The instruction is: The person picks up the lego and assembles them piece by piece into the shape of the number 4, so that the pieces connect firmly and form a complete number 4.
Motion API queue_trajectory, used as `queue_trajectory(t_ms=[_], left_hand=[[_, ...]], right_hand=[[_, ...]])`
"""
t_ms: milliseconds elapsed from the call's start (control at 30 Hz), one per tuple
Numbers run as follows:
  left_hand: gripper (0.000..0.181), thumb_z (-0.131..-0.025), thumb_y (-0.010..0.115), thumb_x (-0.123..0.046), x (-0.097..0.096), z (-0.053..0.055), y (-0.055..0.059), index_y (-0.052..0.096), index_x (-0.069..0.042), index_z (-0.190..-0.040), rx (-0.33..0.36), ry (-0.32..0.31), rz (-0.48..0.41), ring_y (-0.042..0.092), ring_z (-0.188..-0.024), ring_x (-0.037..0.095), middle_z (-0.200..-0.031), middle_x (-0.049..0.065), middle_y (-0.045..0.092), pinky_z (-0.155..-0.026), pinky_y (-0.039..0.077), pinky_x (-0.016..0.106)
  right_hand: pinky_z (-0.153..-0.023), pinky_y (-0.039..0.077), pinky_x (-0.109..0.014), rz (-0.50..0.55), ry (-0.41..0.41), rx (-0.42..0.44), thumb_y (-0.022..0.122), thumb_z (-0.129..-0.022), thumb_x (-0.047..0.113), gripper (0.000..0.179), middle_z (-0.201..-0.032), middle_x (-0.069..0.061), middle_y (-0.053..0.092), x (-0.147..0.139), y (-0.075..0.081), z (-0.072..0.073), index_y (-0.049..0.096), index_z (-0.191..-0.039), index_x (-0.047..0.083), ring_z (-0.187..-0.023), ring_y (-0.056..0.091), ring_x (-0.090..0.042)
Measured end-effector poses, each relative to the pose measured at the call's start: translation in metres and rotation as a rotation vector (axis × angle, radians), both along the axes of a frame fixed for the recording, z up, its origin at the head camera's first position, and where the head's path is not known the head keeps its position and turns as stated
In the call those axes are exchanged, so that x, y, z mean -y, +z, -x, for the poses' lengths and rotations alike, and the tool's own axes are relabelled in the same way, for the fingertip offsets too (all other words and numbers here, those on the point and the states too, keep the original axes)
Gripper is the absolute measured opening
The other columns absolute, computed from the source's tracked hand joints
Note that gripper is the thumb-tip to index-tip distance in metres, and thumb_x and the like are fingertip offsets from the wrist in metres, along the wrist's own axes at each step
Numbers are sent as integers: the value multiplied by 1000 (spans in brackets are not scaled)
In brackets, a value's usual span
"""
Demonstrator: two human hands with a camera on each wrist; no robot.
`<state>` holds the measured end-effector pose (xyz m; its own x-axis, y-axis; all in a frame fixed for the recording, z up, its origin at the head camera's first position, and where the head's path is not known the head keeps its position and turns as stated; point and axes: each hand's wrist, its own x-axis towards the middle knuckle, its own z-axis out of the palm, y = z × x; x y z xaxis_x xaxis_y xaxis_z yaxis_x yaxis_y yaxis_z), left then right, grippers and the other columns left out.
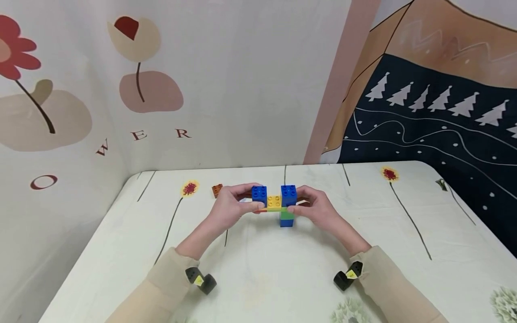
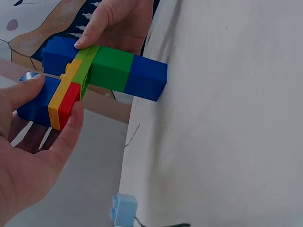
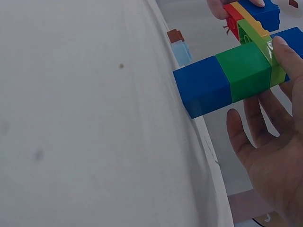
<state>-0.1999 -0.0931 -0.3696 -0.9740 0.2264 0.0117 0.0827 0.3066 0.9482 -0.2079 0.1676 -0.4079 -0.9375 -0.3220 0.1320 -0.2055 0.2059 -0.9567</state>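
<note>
Both hands hold one block build between them. Its base is a blue brick (image 1: 286, 222) with a green brick (image 3: 244, 71) on it. Above these lie a light green plate (image 2: 86, 71) and a yellow plate (image 1: 273, 202), which reaches out leftward over a red piece (image 2: 69, 105). Two blue bricks stand on top, one left (image 1: 259, 194) and one right (image 1: 288, 195). My left hand (image 1: 229, 208) pinches the left end, thumb on the blue brick and a finger under the red piece. The right hand (image 1: 321, 208) grips the right end, thumb at the light green plate.
Behind my left hand, an orange-brown brick (image 1: 216, 190) and a light blue brick (image 2: 125, 210) sit on the table, the latter mostly hidden in the head view. A cloth with printed flowers covers the table (image 1: 258, 273). Printed fabric hangs (image 1: 242, 89) along the back.
</note>
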Motion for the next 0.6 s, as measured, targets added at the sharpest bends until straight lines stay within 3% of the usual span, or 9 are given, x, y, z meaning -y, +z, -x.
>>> queue_trajectory(t_ms=[167,333,600], left_hand=[[55,-87,85,-13,9,2,8,66,-14,-138,-20,-74,77,63,-119,28,-127,7,68,-89,58,36],[72,-87,84,-12,32,9,13,52,-12,-151,-46,-158,72,56,-131,29,-142,10,60,-95,56,38],[68,-89,81,-13,67,20,8,52,-12,-150,-52,-61,137,53,-134,35,-144,11,59,-100,53,46]], right_hand=[[-91,54,-25,-7,-1,-1,77,-93,6,32,-118,-15,68,2,-1,0,65,-122,-3,-109,62,-30],[-91,53,-25,-13,0,7,77,-92,7,33,-119,-14,68,1,-1,1,66,-122,-2,-109,61,-30],[-90,54,-25,-18,-10,11,78,-92,7,33,-118,-14,69,-1,-1,1,66,-121,-2,-108,62,-30]])
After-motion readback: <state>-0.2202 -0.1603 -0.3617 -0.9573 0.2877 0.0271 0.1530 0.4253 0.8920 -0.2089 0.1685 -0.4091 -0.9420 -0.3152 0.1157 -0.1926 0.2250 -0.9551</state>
